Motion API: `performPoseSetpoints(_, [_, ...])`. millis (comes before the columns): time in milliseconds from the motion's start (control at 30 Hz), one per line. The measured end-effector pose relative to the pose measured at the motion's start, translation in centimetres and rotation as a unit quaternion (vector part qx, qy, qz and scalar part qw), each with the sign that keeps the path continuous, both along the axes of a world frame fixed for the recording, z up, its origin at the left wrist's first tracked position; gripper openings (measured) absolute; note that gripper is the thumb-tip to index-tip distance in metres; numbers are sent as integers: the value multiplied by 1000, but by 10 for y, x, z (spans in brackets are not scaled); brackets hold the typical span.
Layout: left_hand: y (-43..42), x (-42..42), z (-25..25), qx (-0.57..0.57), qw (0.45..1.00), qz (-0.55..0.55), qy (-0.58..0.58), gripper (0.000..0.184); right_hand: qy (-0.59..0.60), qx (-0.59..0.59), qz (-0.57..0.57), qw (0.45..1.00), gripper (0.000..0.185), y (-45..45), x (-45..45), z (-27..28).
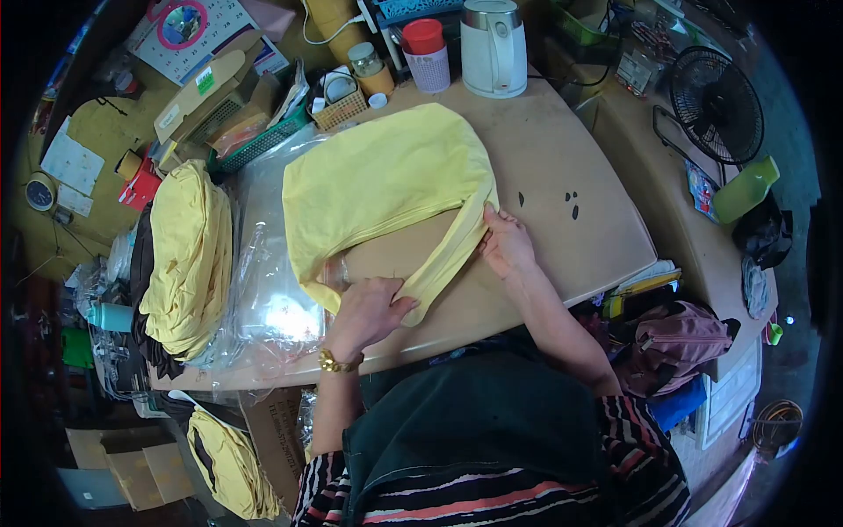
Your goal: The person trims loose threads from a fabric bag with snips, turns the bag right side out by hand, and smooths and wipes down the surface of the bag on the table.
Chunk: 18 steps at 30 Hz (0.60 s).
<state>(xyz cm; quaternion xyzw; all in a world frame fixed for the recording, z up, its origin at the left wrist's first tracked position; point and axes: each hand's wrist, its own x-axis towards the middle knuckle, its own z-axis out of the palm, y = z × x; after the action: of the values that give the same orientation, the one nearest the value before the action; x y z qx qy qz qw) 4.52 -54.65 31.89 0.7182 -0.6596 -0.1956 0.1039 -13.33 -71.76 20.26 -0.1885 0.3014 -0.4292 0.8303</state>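
Note:
A pale yellow cloth bag (386, 171) lies spread on the brown table (571, 158), its strap looping toward the front edge. My left hand (373, 312), with a gold bracelet at the wrist, grips the strap near its lower bend, thumb pressed on the cloth. Higher up on the right side, my right hand (507, 241) pinches the edge of the strap between thumb and fingers. Clear plastic sheets (272, 272) lie beneath the bag's left part and beside it.
A pile of folded yellow cloth (186, 259) sits at the table's left. Along the back stand a green basket (263, 140), a jar (369, 68), a red-lidded cup (427, 61) and a white kettle (494, 53). A black fan (716, 105) is at the right.

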Motion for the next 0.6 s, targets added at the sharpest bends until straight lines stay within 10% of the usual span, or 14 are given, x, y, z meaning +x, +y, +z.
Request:
performPoseSetpoints(167, [0, -12, 6, -21, 998, 49, -15, 31, -52, 31, 75, 995, 19, 27, 11, 41])
performPoseSetpoints(433, [24, -13, -12, -40, 998, 38, -1, 37, 73, -11, -134, 988, 23, -4, -42, 33])
performPoseSetpoints(500, [23, -28, -23, -82, 996, -10, -23, 34, 372, -437, -291, 765, 20, 8, -50, 51])
performPoseSetpoints(533, [18, -37, -20, -46, 998, -30, -6, 35, 316, -496, -201, 783, 13, 25, -41, 71])
performPoseSetpoints(600, [12, -43, -1, -17, 997, -65, 24, 36, 428, -641, 89, 631, 14, 53, -34, 106])
